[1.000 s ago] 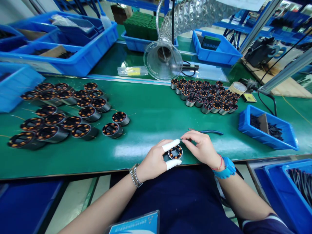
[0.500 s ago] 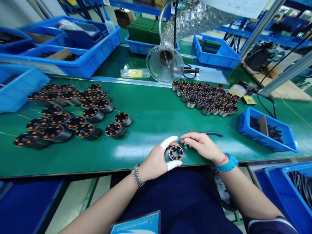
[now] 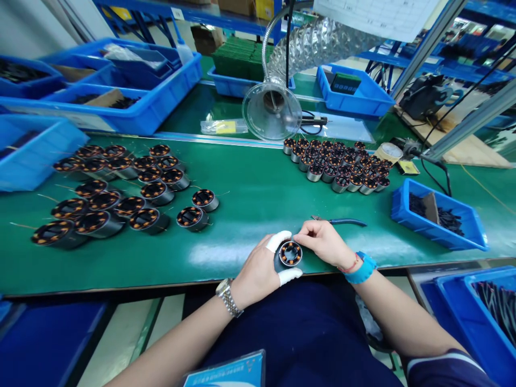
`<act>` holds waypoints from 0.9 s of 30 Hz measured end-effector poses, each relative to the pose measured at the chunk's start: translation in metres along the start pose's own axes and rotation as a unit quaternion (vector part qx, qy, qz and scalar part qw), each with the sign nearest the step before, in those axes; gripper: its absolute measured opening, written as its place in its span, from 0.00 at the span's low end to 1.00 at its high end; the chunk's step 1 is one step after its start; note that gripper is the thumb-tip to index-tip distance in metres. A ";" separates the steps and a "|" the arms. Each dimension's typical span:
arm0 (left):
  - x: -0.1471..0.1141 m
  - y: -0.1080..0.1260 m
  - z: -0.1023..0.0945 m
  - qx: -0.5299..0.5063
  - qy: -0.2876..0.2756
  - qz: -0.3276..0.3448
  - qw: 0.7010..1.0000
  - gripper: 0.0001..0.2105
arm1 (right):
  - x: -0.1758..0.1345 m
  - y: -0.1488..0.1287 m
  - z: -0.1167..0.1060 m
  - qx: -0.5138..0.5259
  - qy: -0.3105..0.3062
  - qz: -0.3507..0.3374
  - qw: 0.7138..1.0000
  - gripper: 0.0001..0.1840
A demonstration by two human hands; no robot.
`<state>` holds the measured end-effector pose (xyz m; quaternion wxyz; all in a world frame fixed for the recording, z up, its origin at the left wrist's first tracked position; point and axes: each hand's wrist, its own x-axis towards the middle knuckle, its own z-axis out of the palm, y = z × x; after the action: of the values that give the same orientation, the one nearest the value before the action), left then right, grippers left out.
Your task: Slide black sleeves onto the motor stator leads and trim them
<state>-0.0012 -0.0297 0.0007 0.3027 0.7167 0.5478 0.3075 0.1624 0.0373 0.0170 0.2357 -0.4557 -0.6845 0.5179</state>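
In the head view my left hand [image 3: 260,266] grips a stator [image 3: 290,253] at the near edge of the green table [image 3: 250,193], white cots on forefinger and thumb pinching it from either side. My right hand [image 3: 324,242] is just beside it, fingertips closed narrow on the stator's upper right rim; whether they pinch a wire I cannot tell. Pliers [image 3: 342,221] lie just beyond my right hand. More stators [image 3: 121,193] sit well off to the left of my left hand, another batch [image 3: 336,166] far beyond my right, a blue bin [image 3: 439,215] to its right.
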 end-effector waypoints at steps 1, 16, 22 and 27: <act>-0.001 0.000 0.001 0.009 0.013 0.006 1.000 0.27 | -0.001 0.000 0.002 -0.006 0.017 0.009 1.000 0.14; 0.001 0.008 -0.037 -0.299 -0.231 -0.011 0.926 0.21 | -0.032 -0.018 -0.032 -0.280 -0.065 -0.412 0.865 0.07; 0.002 0.009 -0.029 -0.039 -0.104 0.079 0.991 0.19 | -0.033 -0.013 -0.004 -0.029 -0.012 -0.032 0.999 0.10; 0.002 -0.002 -0.021 0.025 -0.069 0.114 0.991 0.22 | -0.027 -0.008 0.015 0.180 -0.025 0.194 0.964 0.09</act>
<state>-0.0181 -0.0248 0.0121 0.2848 0.8013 0.4480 0.2758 0.1605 0.0064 0.0234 0.1916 -0.5171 -0.4843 0.6793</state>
